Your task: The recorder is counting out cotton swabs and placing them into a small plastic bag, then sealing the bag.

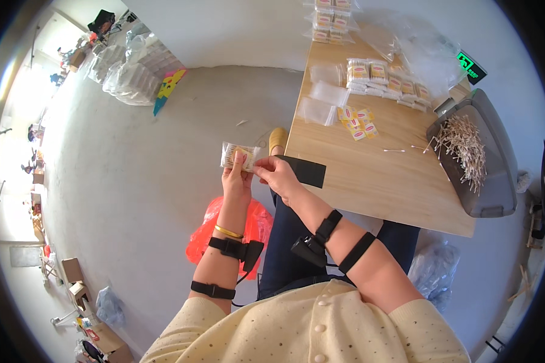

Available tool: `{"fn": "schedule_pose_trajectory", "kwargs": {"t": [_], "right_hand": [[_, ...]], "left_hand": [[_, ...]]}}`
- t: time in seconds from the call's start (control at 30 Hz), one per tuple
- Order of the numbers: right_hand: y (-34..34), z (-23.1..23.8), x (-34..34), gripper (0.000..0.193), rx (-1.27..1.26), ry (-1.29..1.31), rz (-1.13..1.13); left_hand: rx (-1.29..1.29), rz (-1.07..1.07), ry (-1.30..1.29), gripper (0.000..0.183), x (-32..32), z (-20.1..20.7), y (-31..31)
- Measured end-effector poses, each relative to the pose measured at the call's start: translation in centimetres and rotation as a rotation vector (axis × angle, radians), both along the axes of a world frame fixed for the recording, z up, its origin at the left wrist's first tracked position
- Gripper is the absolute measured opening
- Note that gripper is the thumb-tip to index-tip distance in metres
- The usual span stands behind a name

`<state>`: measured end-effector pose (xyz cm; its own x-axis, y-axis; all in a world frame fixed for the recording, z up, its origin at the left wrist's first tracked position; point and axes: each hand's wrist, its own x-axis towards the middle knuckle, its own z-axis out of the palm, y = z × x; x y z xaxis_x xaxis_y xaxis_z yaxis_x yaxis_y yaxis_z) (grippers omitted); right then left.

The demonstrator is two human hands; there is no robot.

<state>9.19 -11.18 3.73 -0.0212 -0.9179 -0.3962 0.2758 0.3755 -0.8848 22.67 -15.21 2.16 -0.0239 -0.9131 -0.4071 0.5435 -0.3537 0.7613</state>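
My left hand (238,180) grips a small clear bag of cotton swabs (231,155), its thumb pressed on the front over a yellowish label. At the bag's right end, the thumb and fingers of my right hand (275,173) pinch the edge of the plastic. Both hands are held out over the floor, left of the wooden table (357,181). On the table lie stacks of flat clear bags (318,111), a loose group of yellow-and-white label cards (357,124) and rows of filled swab packs (378,75).
A grey bin (496,175) of loose cotton swabs (463,151) lies tipped at the table's right side, with a few stray swabs (394,150) nearby. More bagged packs (331,21) stand at the far edge. A red plastic bag (201,233) is on the floor below my left forearm.
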Motion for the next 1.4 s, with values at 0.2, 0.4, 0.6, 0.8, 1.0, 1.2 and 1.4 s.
{"fn": "schedule_pose_trajectory", "kwargs": {"t": [0.2,0.4,0.6,0.8,1.0,1.2,1.4], "right_hand": [[1.7,3.8,-2.0,0.016,-0.259,-0.043,-0.193],[4.6,7.5,-5.7,0.018,-0.270,-0.056,-0.154],[7.8,10.4,-8.4,0.016,-0.321,-0.219,-0.109],[10.2,12.3,-9.9,0.017,-0.555,-0.190,-0.102],[12.7,13.0,-11.3,0.018,-0.611,-0.223,-0.089],[14.8,13.9,-11.4,0.017,-0.626,-0.293,-0.082],[15.5,14.7,-11.1,0.016,-0.684,-0.330,-0.160]], "left_hand": [[-0.051,-0.079,0.153,0.028,-1.3,5.7,2.7],[-0.121,-0.236,0.192,0.027,-4.1,8.4,5.0],[-0.136,-0.369,0.258,0.028,-6.1,10.6,7.3],[-0.195,-0.471,0.286,0.026,-7.1,13.6,9.4],[-0.315,-0.535,0.182,0.030,-8.2,16.2,11.7],[-0.374,-0.578,0.158,0.031,-8.7,17.4,13.1],[-0.451,-0.570,0.163,0.031,-9.4,18.8,14.0]]}}
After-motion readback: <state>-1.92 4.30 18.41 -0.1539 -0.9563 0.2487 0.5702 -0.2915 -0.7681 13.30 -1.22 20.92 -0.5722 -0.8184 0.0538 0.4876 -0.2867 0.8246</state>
